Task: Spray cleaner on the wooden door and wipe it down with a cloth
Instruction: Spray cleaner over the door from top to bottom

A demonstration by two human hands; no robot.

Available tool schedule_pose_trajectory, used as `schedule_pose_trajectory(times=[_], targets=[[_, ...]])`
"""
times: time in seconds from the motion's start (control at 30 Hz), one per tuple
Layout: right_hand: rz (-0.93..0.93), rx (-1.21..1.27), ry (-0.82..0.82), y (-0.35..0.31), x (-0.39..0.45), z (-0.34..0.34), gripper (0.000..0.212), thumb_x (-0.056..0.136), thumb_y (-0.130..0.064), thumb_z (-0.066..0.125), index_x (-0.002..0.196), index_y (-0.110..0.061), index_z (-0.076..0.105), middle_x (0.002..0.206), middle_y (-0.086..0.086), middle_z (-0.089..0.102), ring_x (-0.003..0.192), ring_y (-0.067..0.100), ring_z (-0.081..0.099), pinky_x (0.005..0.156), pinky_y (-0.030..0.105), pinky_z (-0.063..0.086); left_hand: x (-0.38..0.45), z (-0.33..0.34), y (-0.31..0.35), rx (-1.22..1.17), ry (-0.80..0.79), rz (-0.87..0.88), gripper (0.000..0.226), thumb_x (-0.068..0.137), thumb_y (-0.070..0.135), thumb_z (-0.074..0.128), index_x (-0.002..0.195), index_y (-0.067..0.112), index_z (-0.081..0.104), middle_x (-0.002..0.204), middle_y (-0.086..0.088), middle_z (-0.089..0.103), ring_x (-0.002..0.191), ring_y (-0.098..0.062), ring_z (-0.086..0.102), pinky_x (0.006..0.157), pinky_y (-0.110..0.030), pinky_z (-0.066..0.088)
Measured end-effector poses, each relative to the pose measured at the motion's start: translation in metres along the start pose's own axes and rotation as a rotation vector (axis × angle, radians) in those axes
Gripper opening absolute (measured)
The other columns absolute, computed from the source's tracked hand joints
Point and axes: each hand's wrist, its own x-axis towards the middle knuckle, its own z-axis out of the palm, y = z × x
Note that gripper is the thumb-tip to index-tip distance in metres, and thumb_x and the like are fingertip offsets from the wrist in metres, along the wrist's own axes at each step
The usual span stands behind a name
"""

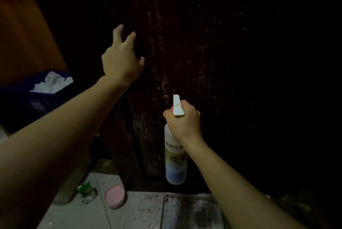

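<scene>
A dark wooden door (pixel 212 47), its grain scuffed and streaked with pale smears, fills the view directly ahead of a person cleaning it. The right hand (pixel 185 123) is wrapped around the neck of a white plastic spray bottle (pixel 175 158), which hangs upright with its long axis vertical and its nozzle pointing forward at the door's lower panel, close to the wood. The left hand (pixel 122 58) reaches higher, fingers spread and relaxed against the door's left edge, holding nothing. No cloth is in either hand; white crumpled material lies in a blue bin (pixel 27 97) to the left. Below, a round pink-topped container (pixel 114 198) sits on pale tiled floor (pixel 74 215), beside a speckled mat (pixel 190 212).
</scene>
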Motion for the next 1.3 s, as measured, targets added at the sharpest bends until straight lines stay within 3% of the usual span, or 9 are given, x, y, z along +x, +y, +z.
schedule_pose_trajectory(times=[0.1, 0.17, 0.37, 0.57, 0.7, 0.9, 1.03, 1.2, 1.3], targets=[[0.011, 0.036, -0.024, 0.007, -0.002, 0.005, 0.014, 0.080, -0.025, 0.066, 0.079, -0.016, 0.056, 0.073, -0.003, 0.059, 0.065, 0.011, 0.056, 0.056, 0.024, 0.047, -0.005, 0.003, -0.003, -0.016, 0.012, -0.010, 0.064, 0.088, 0.031, 0.063, 0.145, 0.019, 0.037, 0.157, -0.004, 0.020, 0.119, -0.034, 0.053, 0.093, -0.047, 0.046], [0.005, 0.015, -0.024, 0.011, -0.004, 0.008, 0.014, 0.080, -0.027, 0.066, 0.082, -0.016, 0.057, 0.076, -0.002, 0.060, 0.069, 0.013, 0.059, 0.061, 0.030, 0.052, -0.007, 0.005, -0.006, -0.019, 0.012, -0.020, 0.064, 0.088, 0.031, 0.063, 0.145, 0.020, 0.038, 0.157, -0.004, 0.020, 0.121, -0.034, 0.051, 0.095, -0.047, 0.045], [-0.020, -0.028, -0.013, 0.018, -0.011, 0.012, 0.020, 0.080, -0.028, 0.063, 0.068, -0.026, 0.048, 0.068, -0.006, 0.056, 0.063, 0.012, 0.056, 0.057, 0.030, 0.048, -0.009, 0.005, -0.010, 0.017, -0.024, -0.015, 0.063, 0.089, 0.031, 0.063, 0.146, 0.022, 0.038, 0.159, -0.003, 0.018, 0.132, -0.033, 0.041, 0.101, -0.050, 0.041], [-0.013, -0.004, -0.054, 0.024, -0.018, 0.019, 0.016, 0.079, -0.029, 0.067, 0.084, -0.017, 0.057, 0.079, -0.003, 0.060, 0.073, 0.014, 0.059, 0.066, 0.033, 0.054, -0.012, 0.005, -0.010, 0.026, -0.061, -0.015, 0.066, 0.088, 0.032, 0.063, 0.147, 0.024, 0.035, 0.160, -0.001, 0.016, 0.136, -0.032, 0.037, 0.104, -0.050, 0.037], [-0.019, -0.038, -0.041, 0.031, -0.026, 0.025, 0.016, 0.078, -0.031, 0.063, 0.071, -0.026, 0.050, 0.071, -0.006, 0.057, 0.068, 0.015, 0.058, 0.064, 0.037, 0.054, -0.021, 0.008, -0.015, 0.009, -0.052, -0.027, 0.066, 0.089, 0.031, 0.062, 0.147, 0.023, 0.034, 0.158, -0.003, 0.022, 0.134, -0.031, 0.040, 0.102, -0.050, 0.039], [-0.025, 0.001, -0.070, 0.033, -0.035, 0.029, 0.016, 0.080, -0.026, 0.067, 0.076, -0.016, 0.055, 0.070, -0.004, 0.057, 0.064, 0.011, 0.056, 0.055, 0.023, 0.047, -0.038, 0.016, -0.027, 0.035, -0.040, -0.047, 0.065, 0.088, 0.031, 0.063, 0.147, 0.022, 0.036, 0.155, -0.003, 0.027, 0.128, -0.030, 0.046, 0.098, -0.047, 0.044], [-0.022, 0.004, -0.076, 0.032, -0.038, 0.036, 0.016, 0.079, -0.028, 0.067, 0.081, -0.016, 0.057, 0.078, -0.001, 0.060, 0.073, 0.015, 0.059, 0.063, 0.030, 0.051, -0.038, 0.019, -0.037, 0.042, -0.085, -0.036, 0.065, 0.087, 0.031, 0.064, 0.146, 0.023, 0.036, 0.157, -0.001, 0.026, 0.133, -0.028, 0.042, 0.101, -0.048, 0.042], [-0.005, -0.050, -0.116, 0.038, -0.048, 0.047, 0.022, 0.081, -0.026, 0.063, 0.066, -0.022, 0.047, 0.066, -0.004, 0.054, 0.060, 0.013, 0.053, 0.055, 0.031, 0.048, -0.036, 0.018, -0.043, 0.029, -0.113, -0.014, 0.066, 0.087, 0.029, 0.064, 0.147, 0.024, 0.036, 0.158, 0.002, 0.024, 0.137, -0.026, 0.038, 0.102, -0.047, 0.041], [0.012, -0.017, -0.145, 0.039, -0.053, 0.055, 0.020, 0.082, -0.023, 0.064, 0.069, -0.015, 0.050, 0.065, -0.004, 0.054, 0.056, 0.009, 0.050, 0.048, 0.018, 0.041, -0.034, 0.018, -0.047, 0.045, -0.111, -0.002, 0.067, 0.086, 0.029, 0.065, 0.146, 0.025, 0.036, 0.157, 0.004, 0.025, 0.137, -0.025, 0.038, 0.103, -0.046, 0.041]])
